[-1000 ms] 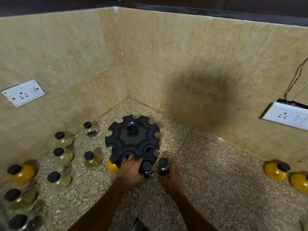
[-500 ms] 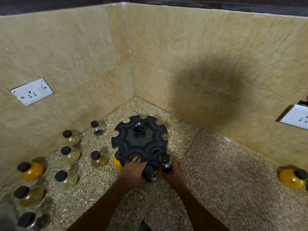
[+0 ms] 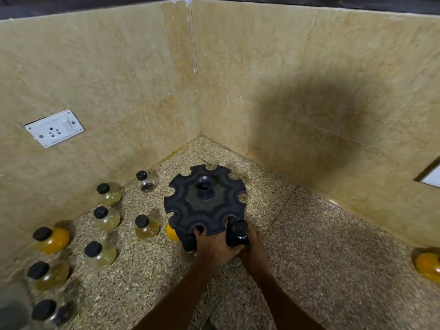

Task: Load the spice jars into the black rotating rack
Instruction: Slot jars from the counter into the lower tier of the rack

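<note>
The black rotating rack (image 3: 204, 201) stands on the speckled counter in the corner, its rim cut with open notches. My right hand (image 3: 253, 248) is closed around a dark jar (image 3: 238, 233) with a black cap, pressed against a notch at the rack's near right edge. My left hand (image 3: 214, 246) grips the rack's near rim, fingers hooked into a notch. Another black-capped jar (image 3: 188, 242) sits low under the rim beside my left hand. An orange jar (image 3: 172, 232) peeks out under the rack's left side.
Several black-capped jars stand loose on the left, some pale yellow (image 3: 146, 227), one orange (image 3: 51, 239). Another orange jar (image 3: 428, 265) sits at the far right edge. Tiled walls close in behind and left, with a socket plate (image 3: 54, 128) on the left wall.
My right hand has pushed the dark jar forward to the rack's rim notch. My left hand has stayed on the rim. The view has shifted so the scene sits further right.
</note>
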